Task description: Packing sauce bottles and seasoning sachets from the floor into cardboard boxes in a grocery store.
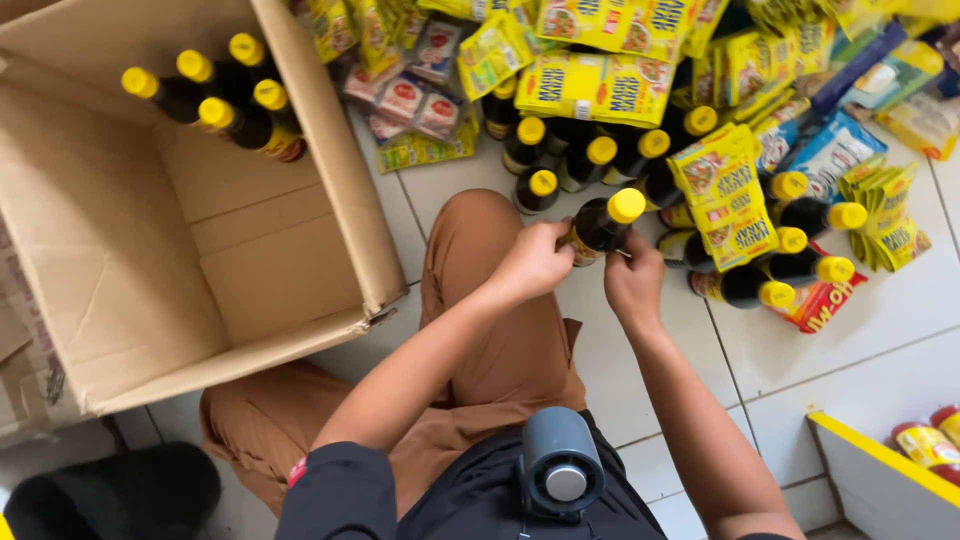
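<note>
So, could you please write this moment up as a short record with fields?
Left hand: left hand grips the dark bottle with a yellow cap
Right hand: right hand touches the same bottle's lower end
Box: open cardboard box on the left, four capped bottles in its far corner
Floor: more bottles and yellow sachet packs on white tiles

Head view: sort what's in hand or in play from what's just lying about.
In play:
- dark bottle with yellow cap, held by left hand and right hand
- bottles in the cardboard box
- bottles standing on the floor

Lying about:
- yellow sachet strips
- blue packets
- neck fan
</note>
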